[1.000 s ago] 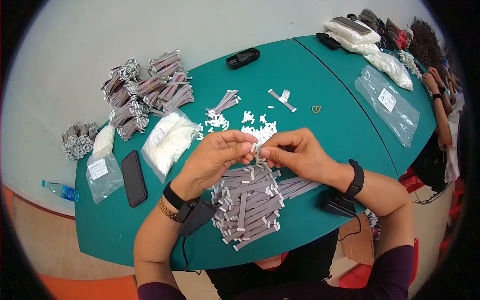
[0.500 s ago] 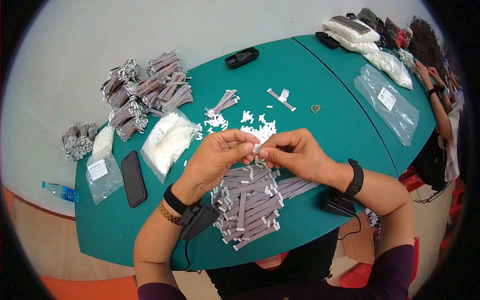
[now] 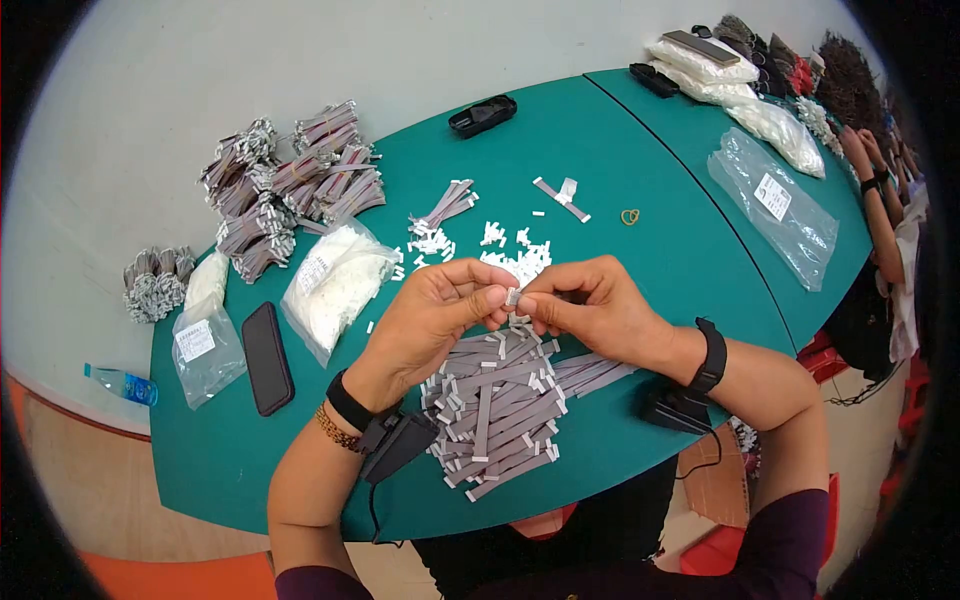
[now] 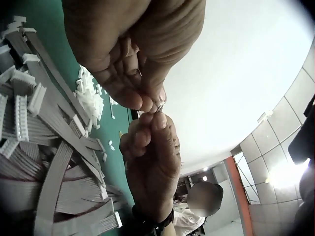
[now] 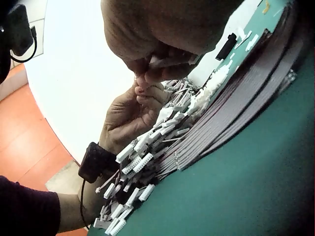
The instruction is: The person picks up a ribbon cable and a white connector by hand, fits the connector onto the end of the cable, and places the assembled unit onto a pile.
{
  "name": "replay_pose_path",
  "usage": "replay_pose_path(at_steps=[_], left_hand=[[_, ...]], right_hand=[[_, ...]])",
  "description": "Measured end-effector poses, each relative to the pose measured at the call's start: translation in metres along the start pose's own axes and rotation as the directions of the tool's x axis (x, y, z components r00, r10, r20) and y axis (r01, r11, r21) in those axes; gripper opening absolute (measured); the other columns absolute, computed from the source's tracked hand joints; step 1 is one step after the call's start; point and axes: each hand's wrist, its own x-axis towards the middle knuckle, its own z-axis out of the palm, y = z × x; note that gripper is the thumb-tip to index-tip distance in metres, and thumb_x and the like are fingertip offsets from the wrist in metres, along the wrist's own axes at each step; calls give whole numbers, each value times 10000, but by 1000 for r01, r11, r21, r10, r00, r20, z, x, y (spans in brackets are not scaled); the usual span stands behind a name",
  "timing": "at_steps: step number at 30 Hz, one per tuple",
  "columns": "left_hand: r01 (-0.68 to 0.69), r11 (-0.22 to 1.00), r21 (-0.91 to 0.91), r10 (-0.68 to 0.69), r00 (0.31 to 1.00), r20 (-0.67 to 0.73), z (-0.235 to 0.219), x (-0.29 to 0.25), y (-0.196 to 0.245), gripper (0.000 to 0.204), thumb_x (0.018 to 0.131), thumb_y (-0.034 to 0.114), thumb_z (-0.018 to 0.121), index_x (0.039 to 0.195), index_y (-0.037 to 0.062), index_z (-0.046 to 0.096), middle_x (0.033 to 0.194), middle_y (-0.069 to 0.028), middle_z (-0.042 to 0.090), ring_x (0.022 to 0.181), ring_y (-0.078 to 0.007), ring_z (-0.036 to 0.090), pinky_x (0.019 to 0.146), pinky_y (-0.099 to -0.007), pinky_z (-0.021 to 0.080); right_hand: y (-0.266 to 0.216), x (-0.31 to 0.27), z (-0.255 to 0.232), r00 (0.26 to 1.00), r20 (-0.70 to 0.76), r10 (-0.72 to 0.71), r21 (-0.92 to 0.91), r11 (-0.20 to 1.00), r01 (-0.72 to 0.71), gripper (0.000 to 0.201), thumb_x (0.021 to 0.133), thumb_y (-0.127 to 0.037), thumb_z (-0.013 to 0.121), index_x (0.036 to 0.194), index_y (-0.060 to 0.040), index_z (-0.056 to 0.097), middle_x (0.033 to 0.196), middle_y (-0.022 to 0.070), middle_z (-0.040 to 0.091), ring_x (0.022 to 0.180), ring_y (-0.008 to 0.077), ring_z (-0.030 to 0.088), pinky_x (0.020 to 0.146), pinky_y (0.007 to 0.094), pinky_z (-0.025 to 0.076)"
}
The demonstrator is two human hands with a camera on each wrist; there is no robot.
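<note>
In the head view my left hand and right hand meet fingertip to fingertip above the green table. Between them is a small whitish connector, pinched by my left thumb and forefinger. My right thumb and forefinger press at its other side. A pale strip, like a flat ribbon cable, runs under my right fingers in the right wrist view; the rest is hidden in the hand. Below the hands lies a pile of grey ribbon cables with white end connectors. Just beyond them is a heap of small white pieces.
Bundled cables are stacked at the back left. A bag of white parts, a phone and a bottle are on the left. A flat plastic bag and rubber bands lie right. Another person's arms show far right.
The small connector between my fingertips has turned to show its wider, greyish face. Both hands stay in nearly the same place. A white piece now shows on the table left of my left wrist.
</note>
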Motion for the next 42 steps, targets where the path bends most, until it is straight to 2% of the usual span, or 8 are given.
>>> replay_pose_path(at_steps=[21, 33, 42], left_hand=[[-7, 999, -50, 7, 1000, -10, 1, 0, -2, 166, 843, 72, 629, 987, -8, 609, 881, -53, 616, 752, -103, 553, 698, -207, 461], [-66, 992, 105, 73, 995, -64, 6, 0, 0, 163, 824, 59, 647, 963, -25, 634, 884, -77, 640, 734, -104, 558, 671, -218, 461], [-174, 938, 302, 214, 971, -108, 14, -2, 0, 143, 806, 49, 662, 932, -19, 652, 860, -71, 658, 718, -81, 566, 655, -212, 457]], right_hand=[[-3, -1, 1, 999, -9, 31, 15, 999, -31, 162, 872, -134, 600, 811, 4, 657, 647, 3, 594, 597, 34, 507, 524, 192, 402], [-5, 0, 0, 998, -11, 61, -15, 998, -61, 187, 864, -137, 601, 751, 5, 646, 613, 9, 587, 549, 31, 504, 477, 184, 384], [-8, -2, 0, 997, 1, 71, -28, 997, -71, 215, 866, -153, 596, 725, 7, 626, 603, 11, 574, 543, 30, 490, 469, 192, 371]])
